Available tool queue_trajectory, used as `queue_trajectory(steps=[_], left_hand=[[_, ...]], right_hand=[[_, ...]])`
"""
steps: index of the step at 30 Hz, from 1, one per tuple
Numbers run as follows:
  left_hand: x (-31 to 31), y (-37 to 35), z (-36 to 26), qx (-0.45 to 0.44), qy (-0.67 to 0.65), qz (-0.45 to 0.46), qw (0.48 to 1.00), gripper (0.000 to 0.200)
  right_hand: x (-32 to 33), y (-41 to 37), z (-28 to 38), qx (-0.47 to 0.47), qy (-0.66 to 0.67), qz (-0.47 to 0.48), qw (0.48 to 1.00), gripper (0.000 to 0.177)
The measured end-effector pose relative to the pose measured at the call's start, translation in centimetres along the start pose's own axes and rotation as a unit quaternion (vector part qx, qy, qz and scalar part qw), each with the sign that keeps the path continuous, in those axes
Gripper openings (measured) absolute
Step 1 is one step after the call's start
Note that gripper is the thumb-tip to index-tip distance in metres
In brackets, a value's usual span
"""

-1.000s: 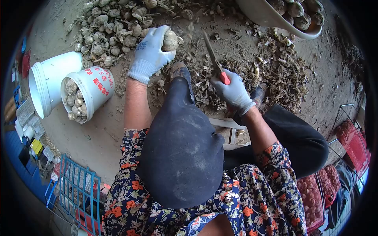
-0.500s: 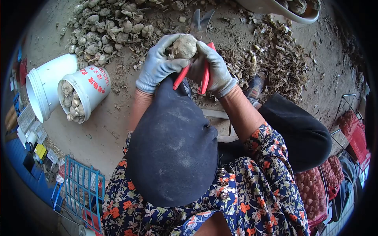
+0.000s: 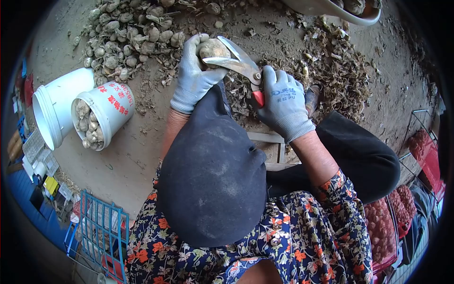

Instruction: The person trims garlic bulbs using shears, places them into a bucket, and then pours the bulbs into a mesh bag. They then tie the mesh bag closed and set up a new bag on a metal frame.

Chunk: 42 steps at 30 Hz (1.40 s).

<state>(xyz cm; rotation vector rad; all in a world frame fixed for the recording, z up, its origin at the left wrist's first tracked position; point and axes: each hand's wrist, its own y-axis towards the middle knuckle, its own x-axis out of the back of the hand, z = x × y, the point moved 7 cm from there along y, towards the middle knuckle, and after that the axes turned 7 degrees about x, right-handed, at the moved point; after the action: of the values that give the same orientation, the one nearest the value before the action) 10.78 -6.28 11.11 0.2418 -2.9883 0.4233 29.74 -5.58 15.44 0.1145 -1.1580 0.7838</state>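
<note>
My left hand, in a grey glove, holds a pale round garlic bulb above my knee. My right hand, gloved too, is wrapped round the red handles of the shears. Their two blades stand apart and reach over to the bulb, one across its front and one along its upper right side. Most of the handles is hidden inside my right hand.
Many bulbs lie heaped at the upper left. Two white buckets rest tilted at the left, the nearer holding bulbs. Dry trimmings cover the ground at the right. A pale basin is at the top, red net bags lower right.
The shears have swung round so their blades now meet the bulb. My right hand has moved right and down and wraps the handles; my left has shifted slightly with the bulb.
</note>
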Motion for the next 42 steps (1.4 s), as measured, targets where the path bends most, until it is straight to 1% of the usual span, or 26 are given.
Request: queue_trajectory(steps=[1, 3, 5, 9, 13, 16, 18, 19, 20, 21, 23, 25, 27, 28, 29, 30, 32, 33, 34, 35, 36, 37, 38, 39, 41, 42], left_hand=[[0.2, -0.1, -0.3, -0.042, 0.074, -0.025, 0.996, 0.075], [0.2, -0.1, -0.4, -0.024, 0.075, -0.017, 0.997, 0.077], [0.1, -0.3, -1.1, -0.041, 0.145, -0.039, 0.988, 0.075], [-0.4, -0.3, -0.6, -0.024, 0.148, -0.033, 0.988, 0.074], [-0.9, 0.1, -1.0, -0.003, 0.184, -0.032, 0.982, 0.066], [-2.1, 0.2, -0.4, -0.002, 0.157, 0.000, 0.988, 0.063], [-3.2, 1.2, 0.6, -0.053, 0.162, 0.021, 0.985, 0.067], [-4.0, 2.1, 0.2, -0.097, 0.174, 0.011, 0.980, 0.070], [-4.3, 3.3, 0.3, -0.048, 0.006, 0.056, 0.997, 0.071], [-5.0, 4.3, 1.3, 0.021, -0.159, 0.110, 0.981, 0.072], [-6.9, 6.8, -5.0, -0.014, -0.239, 0.123, 0.963, 0.068], [-9.8, 9.6, -12.6, -0.106, -0.196, 0.166, 0.961, 0.053], [-13.0, 11.5, -20.5, -0.317, -0.045, 0.058, 0.946, 0.044], [-14.3, 11.8, -24.2, -0.458, 0.116, -0.082, 0.878, 0.043], [-16.3, 12.5, -26.9, -0.561, 0.235, -0.191, 0.770, 0.043], [-18.3, 14.7, -28.2, -0.547, 0.324, -0.211, 0.743, 0.042], [-22.8, 21.9, -26.0, -0.351, 0.594, -0.132, 0.712, 0.040], [-24.3, 25.0, -23.4, -0.307, 0.572, 0.005, 0.760, 0.044], [-24.1, 24.5, -24.0, -0.275, 0.603, -0.032, 0.748, 0.047], [-23.8, 24.1, -24.7, -0.291, 0.540, -0.004, 0.790, 0.053], [-23.1, 22.5, -25.7, -0.398, 0.411, -0.058, 0.818, 0.051], [-22.7, 21.6, -25.0, -0.407, 0.443, -0.134, 0.787, 0.049], [-20.1, 16.8, -25.3, -0.540, 0.383, -0.224, 0.716, 0.045], [-18.0, 14.6, -23.8, -0.583, 0.305, -0.170, 0.733, 0.036], [-13.9, 9.3, -19.1, -0.605, 0.308, -0.207, 0.705, 0.027], [-11.5, 8.1, -15.1, -0.495, 0.316, -0.164, 0.793, 0.022]], right_hand=[[-0.2, -0.1, 0.0, -0.023, -0.028, 0.036, 0.999, 0.055], [0.3, 0.0, 0.6, -0.014, -0.035, 0.026, 0.999, 0.055], [-0.1, 0.1, 1.1, -0.017, -0.028, 0.079, 0.996, 0.052], [-2.0, 0.1, 0.9, -0.025, 0.001, 0.144, 0.989, 0.053], [-3.0, 0.1, 0.2, -0.034, 0.022, 0.145, 0.989, 0.049], [-5.4, -0.3, -1.9, -0.081, 0.130, 0.135, 0.979, 0.036], [-7.0, -0.7, -3.8, -0.089, 0.145, 0.103, 0.980, 0.036], [-7.8, -1.4, -4.8, -0.131, 0.207, 0.098, 0.965, 0.037], [-7.9, -2.0, -5.7, -0.156, 0.224, 0.048, 0.961, 0.037], [-9.3, -2.8, -7.3, -0.198, 0.255, 0.048, 0.945, 0.037], [-8.6, -3.7, -8.6, -0.246, 0.295, 0.054, 0.922, 0.037], [-7.6, -3.9, -9.2, -0.275, 0.310, 0.048, 0.909, 0.037], [-6.9, -3.9, -8.9, -0.276, 0.312, 0.051, 0.908, 0.038], [-6.7, -3.8, -8.8, -0.277, 0.315, 0.055, 0.906, 0.039], [-6.6, -3.9, -8.7, -0.275, 0.314, 0.057, 0.907, 0.039], [-6.7, -3.9, -8.4, -0.265, 0.322, 0.059, 0.907, 0.041], [-7.0, -3.8, -7.8, -0.255, 0.333, 0.080, 0.904, 0.045], [-7.3, -3.8, -7.8, -0.249, 0.330, 0.091, 0.906, 0.045], [-7.7, -3.7, -8.0, -0.237, 0.325, 0.080, 0.912, 0.047], [-8.4, -3.5, -8.0, -0.218, 0.322, 0.076, 0.918, 0.048], [-8.5, -3.4, -8.0, -0.204, 0.298, 0.021, 0.932, 0.048], [-9.3, -3.5, -8.5, -0.200, 0.311, 0.017, 0.929, 0.046], [-8.9, -3.3, -8.3, -0.188, 0.317, 0.003, 0.930, 0.042], [-9.2, -3.3, -8.5, -0.219, 0.336, 0.021, 0.916, 0.039], [-10.1, -3.4, -8.9, -0.230, 0.340, 0.047, 0.911, 0.035], [-10.1, -3.5, -9.0, -0.207, 0.318, 0.029, 0.925, 0.034]])
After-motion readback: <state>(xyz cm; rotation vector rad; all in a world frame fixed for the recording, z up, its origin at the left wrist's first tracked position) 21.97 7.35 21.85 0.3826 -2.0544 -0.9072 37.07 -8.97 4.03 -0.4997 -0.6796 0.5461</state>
